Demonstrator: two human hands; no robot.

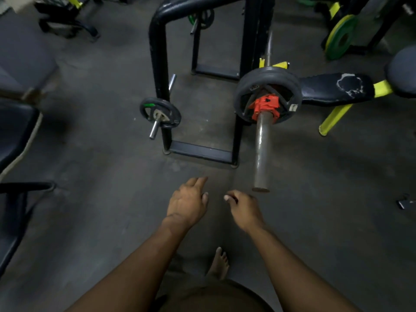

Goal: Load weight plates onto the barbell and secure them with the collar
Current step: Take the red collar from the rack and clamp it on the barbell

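Hands: left hand [188,204] and right hand [244,209] are held out low over the floor [101,176], side by side, apart from each other; nothing is grasped by either.
Left hand: fingers are loosely spread, palm down.
Right hand: fingers are half curled, empty, just below and left of the sleeve end.
Barbell: sleeve [262,152] is raised off the floor and points toward the viewer; its bare end is seen near the right hand, not touched.
Plates: black plates [267,75] are seated on the sleeve, at its far end.
Collar: red collar [265,106] is fitted around the sleeve, against the outer plate face.
Rack: black frame [161,64] stands left of the barbell; a small plate [160,114] is carried on one of its pegs.
Bench: black pad [333,88], worn at one spot, lies right of the plates.
Green plate: [341,37] is seen at upper right, well apart.
Foot: bare foot [219,263] is planted on the floor between the forearms.
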